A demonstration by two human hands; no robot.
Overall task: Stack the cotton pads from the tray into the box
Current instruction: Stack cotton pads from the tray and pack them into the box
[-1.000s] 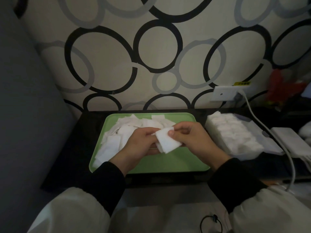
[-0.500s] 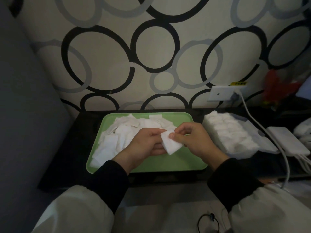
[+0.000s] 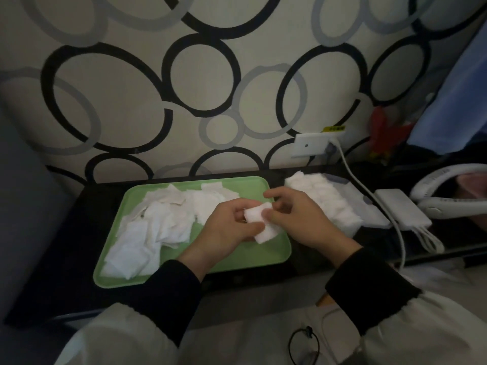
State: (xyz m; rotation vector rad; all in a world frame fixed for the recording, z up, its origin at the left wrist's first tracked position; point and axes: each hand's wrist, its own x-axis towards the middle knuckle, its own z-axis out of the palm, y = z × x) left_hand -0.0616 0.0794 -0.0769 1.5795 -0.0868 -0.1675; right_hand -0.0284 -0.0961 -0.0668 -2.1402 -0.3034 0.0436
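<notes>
Many loose pads (image 3: 158, 225) lay heaped over the tray's (image 3: 113, 280) nine-o'clock half. At its three-o'clock side the left hand (image 3: 226, 230) curled round a small white bundle (image 3: 259, 222), while the right hand (image 3: 300, 222) pinched the bundle's upper edge between thumb and finger. The step looked like squaring up gathered pads. Next, the bundle would need carrying toward three o'clock and setting into the box (image 3: 350, 229), against the rows (image 3: 316, 196) standing there.

Dressed in loose white sleeves (image 3: 118, 335) with a faint sheen, worn over long black cuffs (image 3: 171, 293) fitting snugly down to both wrists.
</notes>
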